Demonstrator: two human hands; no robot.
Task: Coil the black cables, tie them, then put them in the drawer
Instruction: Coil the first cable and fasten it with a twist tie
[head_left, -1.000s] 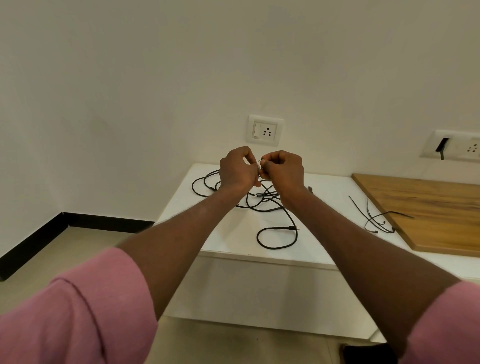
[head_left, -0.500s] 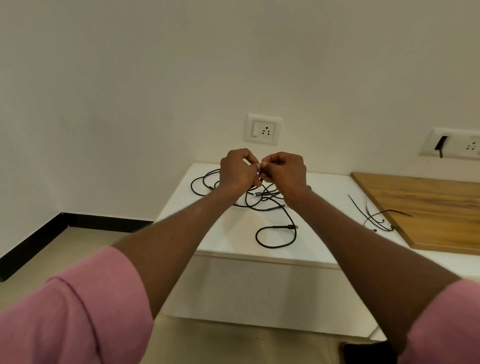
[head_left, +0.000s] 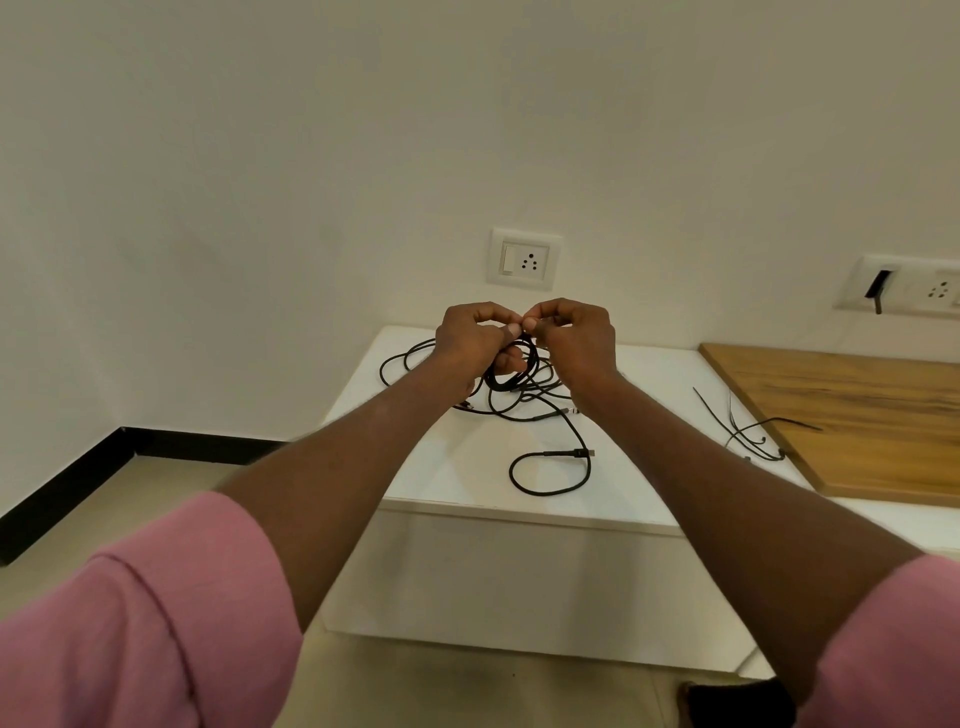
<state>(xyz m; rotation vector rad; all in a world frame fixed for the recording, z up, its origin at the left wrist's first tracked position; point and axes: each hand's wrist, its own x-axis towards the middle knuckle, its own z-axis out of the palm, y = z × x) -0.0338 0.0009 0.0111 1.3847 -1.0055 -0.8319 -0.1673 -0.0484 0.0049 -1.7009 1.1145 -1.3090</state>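
Observation:
A small coil of black cable (head_left: 511, 370) hangs between my two hands above the white cabinet top (head_left: 457, 467). My left hand (head_left: 470, 340) and my right hand (head_left: 574, 338) meet thumb to thumb at the coil's top, both pinched on it. What they pinch there is too small to tell. More loose black cable (head_left: 550, 467) lies tangled on the cabinet under my hands, one end looping toward the front edge. Thin black ties (head_left: 748, 436) lie to the right, at the wooden board's edge. No drawer shows in this view.
A wooden board (head_left: 857, 410) covers the counter on the right. Wall sockets sit behind the cabinet (head_left: 525, 257) and at far right (head_left: 904, 286). Beige floor with a black skirting (head_left: 62, 493) lies to the left. A dark object (head_left: 737, 704) is at the bottom edge.
My hands have risen slightly and stayed together. A tight coil of cable now hangs visibly below my fingers, where before only loose strands showed.

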